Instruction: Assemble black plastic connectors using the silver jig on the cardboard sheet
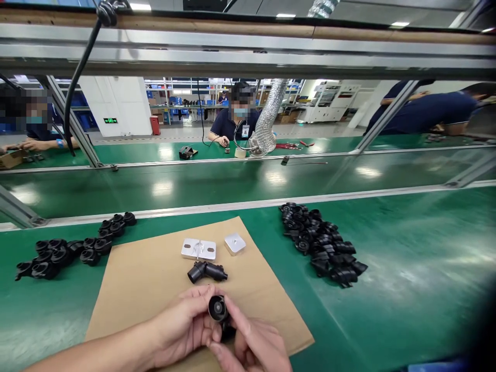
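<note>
Between my two hands is a black plastic elbow fitting (217, 308), its round open end turned toward me. My left hand (189, 320) grips it from the left with closed fingers. From the right, my right hand (251, 336) closes on the same piece, which the fingers partly cover. Just beyond lies another black angled fitting (207, 272) on the brown cardboard sheet (143, 279). Behind that one are a silver metal block with two slots (198, 249) and a smaller square metal block (234, 243).
Several black cup-shaped parts (60, 254) lie at the left on the green table (406, 248). A pile of black ribbed parts (318, 240) is at the right. A metal frame rail (248, 204) crosses behind. Co-workers sit beyond it, near a silver duct (269, 119).
</note>
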A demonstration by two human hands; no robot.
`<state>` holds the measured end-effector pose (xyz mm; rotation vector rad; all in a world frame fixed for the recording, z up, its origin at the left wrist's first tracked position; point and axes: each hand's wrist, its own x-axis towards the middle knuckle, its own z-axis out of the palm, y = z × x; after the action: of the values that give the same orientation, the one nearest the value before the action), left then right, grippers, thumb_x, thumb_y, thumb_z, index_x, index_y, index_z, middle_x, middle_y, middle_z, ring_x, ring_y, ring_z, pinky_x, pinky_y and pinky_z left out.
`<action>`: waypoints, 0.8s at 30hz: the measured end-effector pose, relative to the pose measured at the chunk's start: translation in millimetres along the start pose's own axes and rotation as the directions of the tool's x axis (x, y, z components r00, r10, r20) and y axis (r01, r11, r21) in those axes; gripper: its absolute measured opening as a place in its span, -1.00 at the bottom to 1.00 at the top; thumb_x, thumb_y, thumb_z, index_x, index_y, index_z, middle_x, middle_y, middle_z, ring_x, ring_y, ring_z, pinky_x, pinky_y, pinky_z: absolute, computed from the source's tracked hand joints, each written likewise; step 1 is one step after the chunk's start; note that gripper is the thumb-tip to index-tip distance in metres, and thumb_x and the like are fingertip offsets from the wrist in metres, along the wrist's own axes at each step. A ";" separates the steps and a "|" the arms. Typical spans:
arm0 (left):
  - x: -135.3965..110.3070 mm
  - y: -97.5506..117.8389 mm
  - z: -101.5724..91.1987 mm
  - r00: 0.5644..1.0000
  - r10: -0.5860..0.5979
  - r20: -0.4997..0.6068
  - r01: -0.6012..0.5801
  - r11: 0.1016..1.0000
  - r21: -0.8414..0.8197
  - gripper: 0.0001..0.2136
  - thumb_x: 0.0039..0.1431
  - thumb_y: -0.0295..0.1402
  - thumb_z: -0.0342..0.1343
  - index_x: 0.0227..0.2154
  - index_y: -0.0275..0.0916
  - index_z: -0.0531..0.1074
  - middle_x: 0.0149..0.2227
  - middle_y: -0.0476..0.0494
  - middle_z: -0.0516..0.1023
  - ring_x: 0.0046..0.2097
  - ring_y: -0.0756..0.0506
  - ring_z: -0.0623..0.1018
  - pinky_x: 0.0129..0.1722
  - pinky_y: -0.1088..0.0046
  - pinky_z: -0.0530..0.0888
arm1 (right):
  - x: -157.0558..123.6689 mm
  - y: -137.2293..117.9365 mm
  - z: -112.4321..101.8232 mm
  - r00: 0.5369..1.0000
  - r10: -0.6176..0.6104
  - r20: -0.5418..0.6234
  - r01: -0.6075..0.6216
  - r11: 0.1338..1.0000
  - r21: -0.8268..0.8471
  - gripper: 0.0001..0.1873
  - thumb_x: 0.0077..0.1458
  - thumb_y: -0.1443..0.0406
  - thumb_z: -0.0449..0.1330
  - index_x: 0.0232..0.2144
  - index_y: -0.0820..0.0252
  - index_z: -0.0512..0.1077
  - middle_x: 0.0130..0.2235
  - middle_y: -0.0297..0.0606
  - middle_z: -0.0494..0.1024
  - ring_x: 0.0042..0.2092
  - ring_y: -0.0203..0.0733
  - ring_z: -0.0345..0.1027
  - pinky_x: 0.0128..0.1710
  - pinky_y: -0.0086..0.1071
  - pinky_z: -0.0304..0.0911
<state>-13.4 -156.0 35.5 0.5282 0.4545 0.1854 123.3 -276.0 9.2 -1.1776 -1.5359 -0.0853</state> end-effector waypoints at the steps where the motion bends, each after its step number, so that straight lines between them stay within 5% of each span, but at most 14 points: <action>1: 0.7 0.5 0.5 1.000 -0.006 -0.015 0.006 1.000 0.015 -0.62 0.15 -0.18 0.48 -0.21 -0.36 0.51 -0.39 -0.06 0.54 -0.51 0.04 0.57 -0.55 0.66 0.42 | -1.8 -0.5 0.6 1.000 0.009 0.001 -0.009 1.000 -0.019 -0.33 0.41 0.32 0.24 0.46 0.27 0.17 -0.61 -0.56 0.27 -0.65 -0.36 0.22 -0.52 -0.50 0.40; 12: 5.8 8.4 0.4 0.976 -0.031 -0.216 0.086 0.964 0.252 -0.34 -0.14 0.23 0.45 -0.41 -0.26 0.31 -0.58 -0.03 0.50 -0.66 0.03 0.47 -0.72 0.66 0.24 | -15.6 3.2 1.3 0.947 0.212 0.240 -0.245 0.963 0.115 -0.10 0.27 0.36 0.31 0.52 0.22 0.00 -0.60 -0.58 0.37 -0.64 -0.37 0.24 -0.30 -0.57 0.53; 24: 8.4 6.2 -5.9 0.968 -0.049 -0.245 0.125 0.944 0.305 -0.32 -0.09 0.32 0.35 -0.36 -0.22 0.29 -0.55 -0.01 0.49 -0.66 0.00 0.47 -0.72 0.61 0.26 | -29.8 -0.5 11.4 0.928 0.317 0.194 -0.326 0.945 0.017 -0.25 0.40 0.08 0.22 0.49 0.17 0.12 -0.64 -0.49 0.38 -0.67 -0.29 0.26 -0.47 -0.52 0.46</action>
<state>-9.0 -145.8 31.1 0.8061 0.7455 0.0887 110.6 -287.5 -17.8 -1.4155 -1.4763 0.2898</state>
